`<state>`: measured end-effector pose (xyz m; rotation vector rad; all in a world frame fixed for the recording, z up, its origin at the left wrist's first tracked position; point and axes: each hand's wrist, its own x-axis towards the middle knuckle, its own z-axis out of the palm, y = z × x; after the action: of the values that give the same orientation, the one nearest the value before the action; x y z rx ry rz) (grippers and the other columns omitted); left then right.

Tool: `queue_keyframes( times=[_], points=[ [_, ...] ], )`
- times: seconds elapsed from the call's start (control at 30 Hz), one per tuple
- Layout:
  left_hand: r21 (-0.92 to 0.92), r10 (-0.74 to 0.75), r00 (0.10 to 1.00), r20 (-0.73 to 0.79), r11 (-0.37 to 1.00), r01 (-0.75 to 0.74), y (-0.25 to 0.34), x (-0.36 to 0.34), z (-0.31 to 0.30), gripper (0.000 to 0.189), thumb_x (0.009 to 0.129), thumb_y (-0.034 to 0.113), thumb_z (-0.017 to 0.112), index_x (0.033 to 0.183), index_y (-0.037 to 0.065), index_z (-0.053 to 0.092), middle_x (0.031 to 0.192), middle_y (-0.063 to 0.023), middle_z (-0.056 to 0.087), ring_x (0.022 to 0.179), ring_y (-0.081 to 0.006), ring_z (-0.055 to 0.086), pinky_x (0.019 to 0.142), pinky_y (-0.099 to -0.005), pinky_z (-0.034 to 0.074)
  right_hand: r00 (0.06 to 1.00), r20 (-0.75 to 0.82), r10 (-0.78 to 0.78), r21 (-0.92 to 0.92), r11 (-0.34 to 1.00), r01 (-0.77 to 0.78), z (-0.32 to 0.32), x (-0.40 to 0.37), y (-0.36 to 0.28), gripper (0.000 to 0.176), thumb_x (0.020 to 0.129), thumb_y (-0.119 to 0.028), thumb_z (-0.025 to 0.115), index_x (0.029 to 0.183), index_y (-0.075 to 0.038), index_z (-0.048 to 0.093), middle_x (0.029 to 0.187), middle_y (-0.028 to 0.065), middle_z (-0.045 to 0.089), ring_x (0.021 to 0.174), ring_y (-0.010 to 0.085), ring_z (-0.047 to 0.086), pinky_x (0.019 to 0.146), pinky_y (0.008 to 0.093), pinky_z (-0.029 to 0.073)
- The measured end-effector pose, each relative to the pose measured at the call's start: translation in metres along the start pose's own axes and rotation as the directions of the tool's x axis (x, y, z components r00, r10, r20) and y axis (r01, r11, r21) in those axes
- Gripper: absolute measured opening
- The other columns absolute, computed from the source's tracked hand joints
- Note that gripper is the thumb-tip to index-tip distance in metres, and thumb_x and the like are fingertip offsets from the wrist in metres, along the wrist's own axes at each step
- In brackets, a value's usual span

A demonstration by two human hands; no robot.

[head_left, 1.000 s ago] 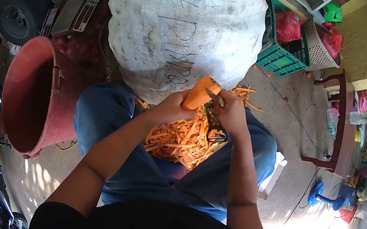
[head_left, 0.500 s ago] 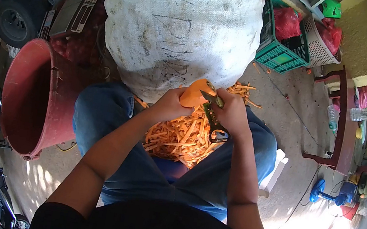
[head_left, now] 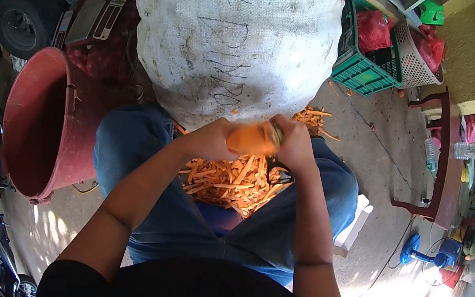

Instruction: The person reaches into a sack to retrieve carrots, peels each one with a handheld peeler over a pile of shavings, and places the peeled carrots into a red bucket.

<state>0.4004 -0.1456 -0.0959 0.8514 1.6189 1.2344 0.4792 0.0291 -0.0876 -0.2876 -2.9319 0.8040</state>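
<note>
My left hand [head_left: 212, 138] is closed around the thick end of a large orange carrot [head_left: 246, 139], which is held sideways between my knees and smeared by motion. At the carrot's other end my right hand [head_left: 296, 145] grips a dark green and black peeler [head_left: 277, 172]. Its blade is mostly hidden behind the fingers, and its black looped end hangs below them. Beneath both hands lies a heap of orange peelings [head_left: 228, 184], with a dark blue surface [head_left: 220, 217] showing at its near edge.
A big white woven sack [head_left: 230, 35] stands right ahead. To the left is a red tub [head_left: 82, 130] on its side. More peelings [head_left: 314, 120] lie on the floor by the sack. A green crate [head_left: 364, 75] and a wooden piece of furniture [head_left: 446, 163] stand to the right.
The carrot has dropped slightly and turned from slanting upward to nearly level. My right hand has moved down a little with the peeler, whose blade is now mostly hidden.
</note>
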Motion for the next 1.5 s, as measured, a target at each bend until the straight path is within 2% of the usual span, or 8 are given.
queue_keyframes(
  times=[0.13,0.37,0.7,0.77,1.0,1.13,1.23,1.5],
  points=[
    [0.48,0.457,0.815,0.358,0.658,-0.58,0.014,-0.004,0.036,0.037,0.05,0.009,0.061,0.087,0.011,0.057,0.065,-0.0078,0.056,0.061,-0.0279,0.054,0.056,-0.0331,0.042,0.983,-0.112,0.143,0.054,0.989,-0.137,0.029,0.019,0.028,0.018,0.071,-0.023,0.056,0.074,-0.005,0.054,0.062,0.0197,0.053,0.063,0.0366,0.054,0.057,0.0427,0.043],
    [-0.037,0.297,0.945,-0.138,0.952,-0.305,0.008,-0.006,0.01,0.035,0.064,0.006,0.066,0.096,0.002,0.053,0.078,-0.0046,0.058,0.071,-0.0087,0.052,0.065,-0.0262,0.042,0.995,0.082,0.063,0.126,0.989,-0.073,0.037,0.009,0.026,0.021,0.069,-0.023,0.057,0.072,-0.003,0.054,0.063,0.0202,0.054,0.063,0.0379,0.053,0.057,0.0431,0.043],
    [-0.509,0.178,0.982,-0.064,0.841,-0.186,-0.017,0.009,0.011,0.038,0.076,0.032,0.058,0.1,0.005,0.048,0.083,-0.0035,0.052,0.072,-0.0153,0.053,0.064,-0.0283,0.044,0.975,0.2,0.097,0.057,0.992,-0.111,0.06,0.013,0.027,0.021,0.066,-0.02,0.056,0.076,-0.002,0.054,0.07,0.0208,0.056,0.069,0.0364,0.054,0.063,0.0425,0.043],
    [-0.92,0.228,0.971,-0.071,0.361,-0.153,-0.019,0.012,0.013,0.055,0.077,0.053,0.043,0.106,0.007,0.045,0.098,-0.0082,0.048,0.089,-0.021,0.049,0.077,-0.0349,0.04,0.961,0.261,0.095,0.184,0.972,-0.146,0.058,0.012,0.026,0.02,0.068,-0.02,0.054,0.079,-0.004,0.056,0.072,0.0204,0.056,0.071,0.0371,0.053,0.065,0.0416,0.042],
    [-0.971,0.24,0.946,-0.217,-0.156,-0.183,-0.009,0.007,0.005,0.056,0.079,0.054,0.034,0.116,0.012,0.041,0.125,-0.0104,0.032,0.117,-0.0272,0.028,0.097,-0.0457,0.021,0.874,0.463,0.146,0.113,0.968,-0.222,0.07,0.011,0.046,0.028,0.073,-0.022,0.053,0.094,-0.003,0.055,0.083,0.0204,0.057,0.081,0.0342,0.054,0.07,0.038,0.042],
    [-0.958,0.186,0.947,-0.263,-0.169,-0.233,-0.003,0.008,0.003,0.047,0.082,0.045,0.034,0.115,0.012,0.043,0.13,-0.011,0.027,0.12,-0.0288,0.025,0.097,-0.048,0.02,0.996,0.077,-0.041,0.632,0.775,-0.017,0.074,0.006,0.022,0.031,0.074,-0.017,0.053,0.101,-0.001,0.051,0.093,0.014,0.057,0.086,0.023,0.055,0.074,0.0321,0.042],
    [-0.975,0.27,0.937,-0.222,-0.067,-0.212,-0.005,0.009,0.005,0.034,0.083,0.035,0.038,0.101,0.009,0.049,0.129,-0.0144,0.027,0.119,-0.0312,0.027,0.094,-0.0496,0.028,0.93,0.146,0.337,0.913,0.316,-0.258,0.063,0.016,0.017,0.023,0.075,-0.012,0.051,0.093,0.002,0.054,0.081,0.0092,0.057,0.076,0.0143,0.053,0.064,0.0267,0.042],
    [-0.969,0.117,0.99,0.08,0.243,0.05,-0.023,0.008,0.004,0.026,0.085,0.027,0.038,0.096,0.006,0.048,0.108,-0.0177,0.048,0.096,-0.0336,0.05,0.078,-0.0494,0.045,0.9,0.087,0.427,0.701,0.615,-0.36,0.021,0.022,0.025,0.023,0.078,-0.019,0.053,0.071,0.003,0.056,0.058,0.0031,0.053,0.054,0.0086,0.046,0.048,0.0251,0.036]
  ],
)
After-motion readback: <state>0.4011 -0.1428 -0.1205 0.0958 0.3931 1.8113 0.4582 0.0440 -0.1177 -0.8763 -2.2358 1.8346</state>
